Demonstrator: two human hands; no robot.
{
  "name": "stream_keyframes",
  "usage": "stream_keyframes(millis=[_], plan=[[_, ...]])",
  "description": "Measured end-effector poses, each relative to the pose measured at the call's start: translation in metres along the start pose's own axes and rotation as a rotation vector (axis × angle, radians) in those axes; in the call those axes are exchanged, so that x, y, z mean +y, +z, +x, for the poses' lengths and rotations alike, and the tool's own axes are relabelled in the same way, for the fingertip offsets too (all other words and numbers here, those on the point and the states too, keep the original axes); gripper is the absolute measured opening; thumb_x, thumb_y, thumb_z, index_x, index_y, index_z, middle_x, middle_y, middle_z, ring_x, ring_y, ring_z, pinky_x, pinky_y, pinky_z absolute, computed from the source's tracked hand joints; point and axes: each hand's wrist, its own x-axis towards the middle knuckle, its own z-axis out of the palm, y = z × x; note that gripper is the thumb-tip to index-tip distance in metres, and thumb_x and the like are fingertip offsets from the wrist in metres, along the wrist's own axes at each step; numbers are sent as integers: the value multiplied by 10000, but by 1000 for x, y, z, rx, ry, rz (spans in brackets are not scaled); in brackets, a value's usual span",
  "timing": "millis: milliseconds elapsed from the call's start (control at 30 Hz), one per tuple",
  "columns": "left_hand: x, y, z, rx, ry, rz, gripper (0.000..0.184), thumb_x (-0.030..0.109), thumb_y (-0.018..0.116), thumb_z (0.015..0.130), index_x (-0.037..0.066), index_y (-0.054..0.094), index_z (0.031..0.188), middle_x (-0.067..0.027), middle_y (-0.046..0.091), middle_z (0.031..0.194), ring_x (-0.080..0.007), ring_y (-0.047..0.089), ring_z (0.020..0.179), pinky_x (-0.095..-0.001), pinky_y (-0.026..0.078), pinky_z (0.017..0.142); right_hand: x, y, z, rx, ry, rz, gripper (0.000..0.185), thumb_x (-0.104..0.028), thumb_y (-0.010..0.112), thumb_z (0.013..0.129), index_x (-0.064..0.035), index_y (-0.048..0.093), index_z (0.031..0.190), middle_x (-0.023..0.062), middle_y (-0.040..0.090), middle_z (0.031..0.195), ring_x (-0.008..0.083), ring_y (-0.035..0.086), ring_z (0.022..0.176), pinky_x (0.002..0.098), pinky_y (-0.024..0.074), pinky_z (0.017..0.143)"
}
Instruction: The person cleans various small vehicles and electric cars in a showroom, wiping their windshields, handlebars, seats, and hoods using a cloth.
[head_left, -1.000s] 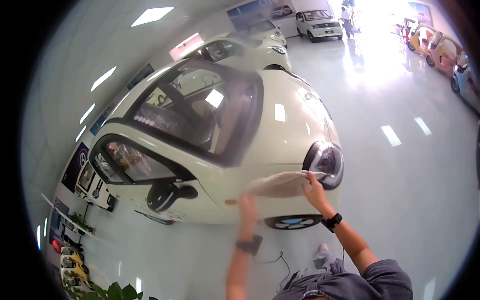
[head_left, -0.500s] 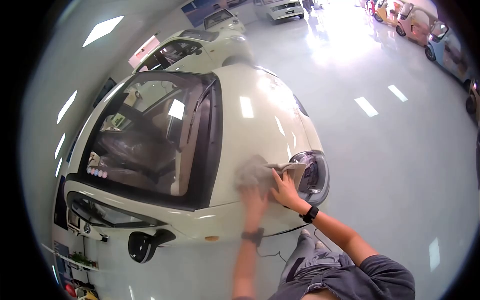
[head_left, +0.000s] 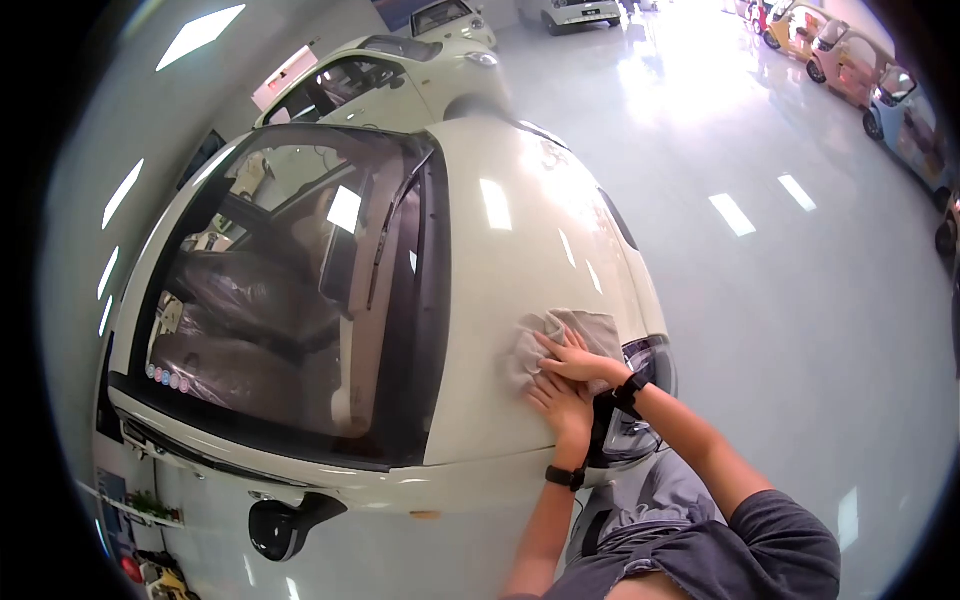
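A greyish-beige cloth (head_left: 548,330) lies crumpled on the hood (head_left: 490,280) of a cream-coloured small car. My left hand (head_left: 563,405) presses on the cloth's lower edge with its fingers spread. My right hand (head_left: 580,362) rests flat just above it, fingers apart on the cloth, and the two hands touch or nearly touch. Both wrists wear black bands. The headlight (head_left: 635,425) is beside my right wrist, partly hidden by my forearm. To the left of the cloth is the windshield (head_left: 270,290) with a wiper.
A black side mirror (head_left: 285,525) sticks out at the lower left. Behind the hood stands another cream car (head_left: 400,85), with a white car (head_left: 580,12) farther off. Small three-wheeled vehicles (head_left: 850,60) line the right side. Ceiling lights reflect on the floor (head_left: 760,300).
The cloth has gone from beside the headlight up onto the hood, both hands with it. My hands have come together. The view has shifted closer over the car.
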Motion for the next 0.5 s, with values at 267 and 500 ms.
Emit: stream_keyframes(millis=[267, 500], plan=[[28, -3, 22, -96, -101, 60, 590, 396, 468, 838, -64, 428, 1206, -225, 486, 1148, -377, 435, 1096, -470, 290, 977, 29, -24, 15, -78, -175, 7, 668, -447, 469, 863, -217, 169, 1414, 267, 50, 1433, 434, -2, 1322, 446, 52, 1081], [92, -7, -4, -71, -380, -81, 617, 373, 537, 801, -36, 412, 1246, -206, 455, 1177, -398, 394, 1126, -485, 271, 993, 62, -31, -20, -146, -285, 82, 671, -447, 464, 861, -226, 160, 1417, 299, 112, 1414, 446, 13, 1321, 423, 27, 1085]])
